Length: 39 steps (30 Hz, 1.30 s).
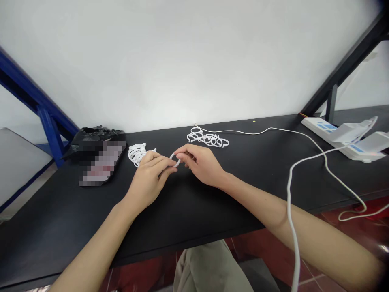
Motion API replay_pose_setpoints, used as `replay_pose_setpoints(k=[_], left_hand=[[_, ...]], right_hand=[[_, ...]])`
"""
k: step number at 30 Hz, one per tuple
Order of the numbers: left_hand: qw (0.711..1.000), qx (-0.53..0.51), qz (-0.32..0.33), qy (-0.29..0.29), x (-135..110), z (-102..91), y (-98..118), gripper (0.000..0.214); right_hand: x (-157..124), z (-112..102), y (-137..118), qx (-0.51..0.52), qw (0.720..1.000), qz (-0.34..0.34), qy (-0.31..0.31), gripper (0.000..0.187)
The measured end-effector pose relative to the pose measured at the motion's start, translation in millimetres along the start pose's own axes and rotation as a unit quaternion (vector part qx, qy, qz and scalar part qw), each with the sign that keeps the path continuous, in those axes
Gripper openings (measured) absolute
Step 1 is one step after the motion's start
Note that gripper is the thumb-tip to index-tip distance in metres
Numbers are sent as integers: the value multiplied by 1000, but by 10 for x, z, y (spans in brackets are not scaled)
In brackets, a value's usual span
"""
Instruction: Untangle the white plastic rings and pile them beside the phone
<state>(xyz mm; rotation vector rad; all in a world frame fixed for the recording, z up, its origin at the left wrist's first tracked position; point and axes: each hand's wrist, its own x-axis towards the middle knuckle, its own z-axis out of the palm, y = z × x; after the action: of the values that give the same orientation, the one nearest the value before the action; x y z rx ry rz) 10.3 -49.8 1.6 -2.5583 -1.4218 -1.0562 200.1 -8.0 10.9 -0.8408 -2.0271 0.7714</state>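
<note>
Between my two hands is a small white ring [178, 163], held a little above the black table. My left hand [149, 175] pinches its left side between thumb and fingers. From the right, my right hand [199, 162] grips the other side with its fingertips, which partly cover it. Behind my left hand lies a pile of white rings [135, 153], overlapping one another and partly hidden by the fingers. Farther back, beyond my right hand, a second loose group of white rings [209, 139] is spread on the table, some with visible gaps.
A white cable [290, 194] runs across the right side and over my right forearm. White devices with blue labels [337, 136] stand at the right. On the left are a black plastic bag [97, 133] and a blurred-out flat object [105, 166]. A white wall [188, 61] rises behind the table [182, 215].
</note>
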Motion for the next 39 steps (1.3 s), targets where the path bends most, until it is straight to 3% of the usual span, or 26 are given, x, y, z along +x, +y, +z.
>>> replay_pose_setpoints(k=[13,17,20,23,25,27,30,33,39], left_hand=[[1000,-1,8,-13,9,6,36,18],[999,40,-8,25,11,-8,-14,20],[990,110,-62,68,-2,-44,-100,22],[970,184,-132,86,-32,-86,-199,26],[959,219,-163,73,-54,-103,-247,28],[953,238,-177,55,-71,-108,-270,29],[953,240,-177,45,-83,-96,-267,29],[954,236,-176,50,-81,-85,-247,29],[956,228,-169,78,-55,-83,-205,28]], right_hand=[[19,-5,55,-4,1000,6,-5,21],[49,-42,76,-89,996,25,-8,27],[96,-165,125,-235,969,64,29,32],[114,-369,199,-414,901,115,64,27],[95,-508,243,-477,861,166,62,28],[64,-610,273,-490,841,221,54,30],[32,-672,296,-479,835,273,9,29],[36,-668,297,-475,836,276,2,27],[84,-649,277,-461,853,205,133,24]])
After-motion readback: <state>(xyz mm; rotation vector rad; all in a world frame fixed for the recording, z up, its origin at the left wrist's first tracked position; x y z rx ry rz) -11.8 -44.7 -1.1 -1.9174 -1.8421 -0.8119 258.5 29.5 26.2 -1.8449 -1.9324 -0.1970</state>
